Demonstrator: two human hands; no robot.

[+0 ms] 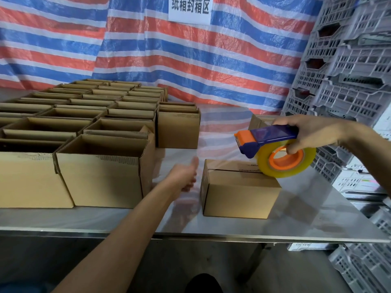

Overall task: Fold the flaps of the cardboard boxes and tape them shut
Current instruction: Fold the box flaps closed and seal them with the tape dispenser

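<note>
A person's right hand (313, 134) is gripping a blue-and-orange plastic tape dispenser (268, 134), fingers hooked through its roll of clear yellowish tape (285, 166). It is just above the right end of a small brown cardboard box (239, 193), which is sitting with flaps folded shut on the steel surface (306, 218). The left hand (184, 176), blurred, is hovering empty and loosely open just left of that box. Taping appears to be the step in hand; next, the roll likely needs running along the top seam while the box is steadied. Left of that box, rows of open brown cardboard boxes (101, 166) are standing, visible interiors looking empty.
</note>
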